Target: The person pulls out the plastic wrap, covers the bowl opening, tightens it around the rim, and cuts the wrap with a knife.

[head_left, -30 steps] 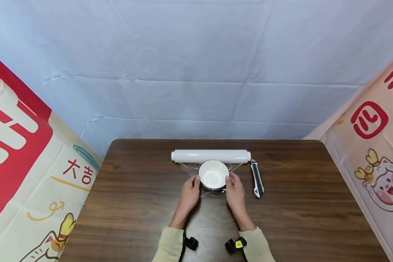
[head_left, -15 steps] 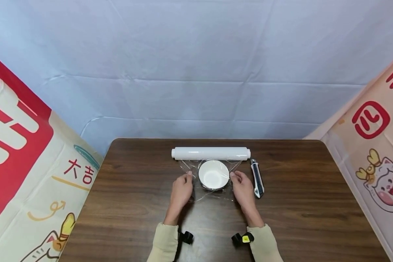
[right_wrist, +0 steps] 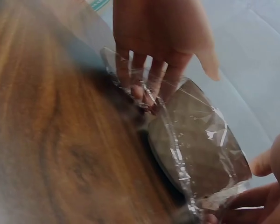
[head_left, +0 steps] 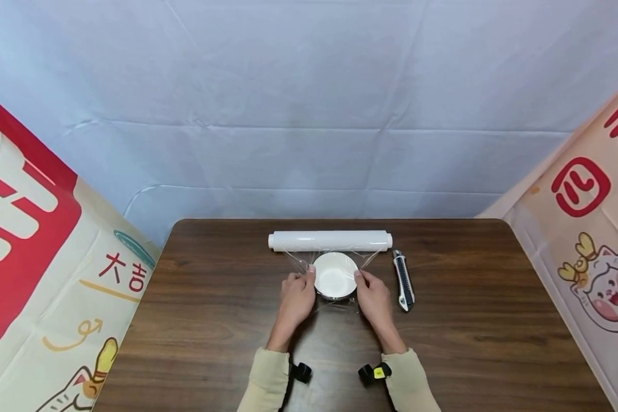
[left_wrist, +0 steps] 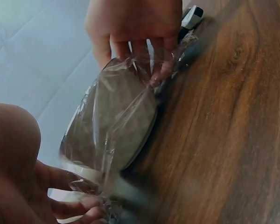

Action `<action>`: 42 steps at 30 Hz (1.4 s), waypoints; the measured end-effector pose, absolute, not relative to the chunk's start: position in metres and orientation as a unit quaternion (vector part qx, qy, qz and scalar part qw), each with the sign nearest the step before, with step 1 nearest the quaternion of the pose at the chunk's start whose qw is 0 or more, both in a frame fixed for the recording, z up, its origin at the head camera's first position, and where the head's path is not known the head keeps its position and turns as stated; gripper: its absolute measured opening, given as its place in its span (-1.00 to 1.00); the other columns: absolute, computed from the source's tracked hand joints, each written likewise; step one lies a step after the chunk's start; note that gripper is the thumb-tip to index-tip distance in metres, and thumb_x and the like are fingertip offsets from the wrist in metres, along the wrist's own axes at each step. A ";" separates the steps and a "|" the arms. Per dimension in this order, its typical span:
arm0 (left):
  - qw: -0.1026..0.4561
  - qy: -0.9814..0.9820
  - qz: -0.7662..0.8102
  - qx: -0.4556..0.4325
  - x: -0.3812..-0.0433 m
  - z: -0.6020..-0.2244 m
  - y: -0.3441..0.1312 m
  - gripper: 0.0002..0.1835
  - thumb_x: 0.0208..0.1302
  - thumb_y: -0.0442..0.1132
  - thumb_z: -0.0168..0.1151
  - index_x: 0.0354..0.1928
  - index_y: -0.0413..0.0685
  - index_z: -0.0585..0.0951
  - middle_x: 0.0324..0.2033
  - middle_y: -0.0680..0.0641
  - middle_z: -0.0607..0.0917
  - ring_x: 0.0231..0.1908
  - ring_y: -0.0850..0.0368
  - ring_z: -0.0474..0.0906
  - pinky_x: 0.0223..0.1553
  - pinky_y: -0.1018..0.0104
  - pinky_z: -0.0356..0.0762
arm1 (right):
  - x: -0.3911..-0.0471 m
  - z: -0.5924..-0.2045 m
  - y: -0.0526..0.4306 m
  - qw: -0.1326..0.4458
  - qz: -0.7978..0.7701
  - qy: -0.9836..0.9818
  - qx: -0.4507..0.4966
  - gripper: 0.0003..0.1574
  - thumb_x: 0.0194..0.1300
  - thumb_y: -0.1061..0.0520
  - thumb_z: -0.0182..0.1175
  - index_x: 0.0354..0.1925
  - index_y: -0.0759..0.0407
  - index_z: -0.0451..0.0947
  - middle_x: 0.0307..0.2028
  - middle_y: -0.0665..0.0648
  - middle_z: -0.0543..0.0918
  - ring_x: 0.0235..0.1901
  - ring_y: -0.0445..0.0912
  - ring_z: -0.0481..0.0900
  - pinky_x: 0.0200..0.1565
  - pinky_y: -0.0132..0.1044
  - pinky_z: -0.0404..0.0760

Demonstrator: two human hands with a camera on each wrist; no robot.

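Observation:
A round white bowl (head_left: 335,276) with a dark rim stands on the table under clear plastic wrap. In the left wrist view the wrap (left_wrist: 109,121) hangs creased over the bowl's textured side. My left hand (head_left: 297,297) touches the bowl's left side, thumb near the rim. On the right side my right hand (head_left: 375,298) mirrors it, thumb also by the rim. Seen from the right wrist, the left hand's fingers (right_wrist: 157,77) reach down fairly straight and spread, pressing the wrap inward. The right fingers (left_wrist: 140,51) press likewise. Their tips are partly hidden by folds.
Behind the bowl lies a white roll (head_left: 331,241) of plastic wrap, with the film still joined to it. A utility knife (head_left: 404,280) rests right of the hands. The dark wooden table (head_left: 474,320) ends at a pale curtain (head_left: 298,160).
Half a second ago both hands moved outward from the bowl with the wrap spread between them; now they are back against its sides. The roll has shifted slightly away from the bowl.

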State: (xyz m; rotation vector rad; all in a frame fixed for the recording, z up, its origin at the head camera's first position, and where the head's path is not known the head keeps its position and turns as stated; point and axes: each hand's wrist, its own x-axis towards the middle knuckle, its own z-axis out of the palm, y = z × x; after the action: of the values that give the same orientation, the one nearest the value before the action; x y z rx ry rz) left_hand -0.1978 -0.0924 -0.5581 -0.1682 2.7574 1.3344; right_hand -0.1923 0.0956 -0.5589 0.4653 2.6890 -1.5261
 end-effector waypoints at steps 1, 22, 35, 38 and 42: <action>0.037 0.901 0.430 -0.053 -0.198 -0.559 -0.091 -0.19 0.67 0.30 -0.32 0.14 -0.20 0.75 0.16 -0.29 0.62 0.23 -0.28 0.46 0.27 -0.27 0.41 | -0.192 -0.560 0.095 0.008 -0.487 0.861 0.147 -0.37 0.65 -0.12 -0.02 0.39 0.27 0.54 0.35 0.34 0.60 0.41 0.28 0.50 0.44 0.21 0.42; -0.024 0.904 0.422 -0.061 -0.197 -0.569 -0.078 -0.30 0.72 -0.01 -0.26 -0.21 -0.40 0.76 -0.19 -0.31 0.73 -0.11 -0.29 0.64 0.04 -0.24 0.52 | -0.185 -0.577 0.073 -0.058 -0.516 0.842 0.147 -0.34 0.73 -0.07 -0.22 0.27 0.39 0.57 0.22 0.39 0.65 0.30 0.31 0.56 0.33 0.23 0.49; -0.044 0.914 0.399 -0.068 -0.202 -0.577 -0.075 -0.29 0.70 0.00 -0.20 -0.69 -0.12 0.54 -0.53 -0.29 0.70 -0.43 -0.30 0.69 -0.40 -0.11 0.58 | -0.188 -0.579 0.071 -0.083 -0.478 0.861 0.154 -0.39 0.71 0.00 -0.19 0.04 0.41 0.67 -0.02 0.49 0.71 0.10 0.39 0.65 0.14 0.27 0.58; -0.053 0.910 0.406 -0.070 -0.206 -0.590 -0.077 -0.31 0.69 0.03 -0.17 -0.73 -0.01 0.49 -0.55 -0.26 0.71 -0.45 -0.24 0.70 -0.46 -0.04 0.54 | -0.188 -0.579 0.069 -0.085 -0.491 0.852 0.161 -0.45 0.71 0.01 -0.17 0.10 0.41 0.59 -0.02 0.50 0.71 0.07 0.38 0.67 0.09 0.27 0.58; -0.053 0.903 0.419 -0.075 -0.216 -0.617 -0.081 -0.34 0.67 0.11 -0.12 -0.74 0.13 0.39 -0.68 -0.08 0.60 -0.54 0.01 0.60 -0.52 0.17 0.43 | -0.191 -0.579 0.069 -0.081 -0.522 0.832 0.169 -0.51 0.70 0.05 -0.12 0.25 0.40 0.46 -0.04 0.44 0.70 -0.05 0.24 0.67 -0.02 0.09 0.60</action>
State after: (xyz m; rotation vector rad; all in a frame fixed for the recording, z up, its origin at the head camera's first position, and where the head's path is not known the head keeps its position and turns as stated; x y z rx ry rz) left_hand -0.2156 -0.0810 -0.6166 -0.2450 2.9379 1.3634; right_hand -0.1905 0.0695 -0.5791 0.5607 2.7582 -1.7290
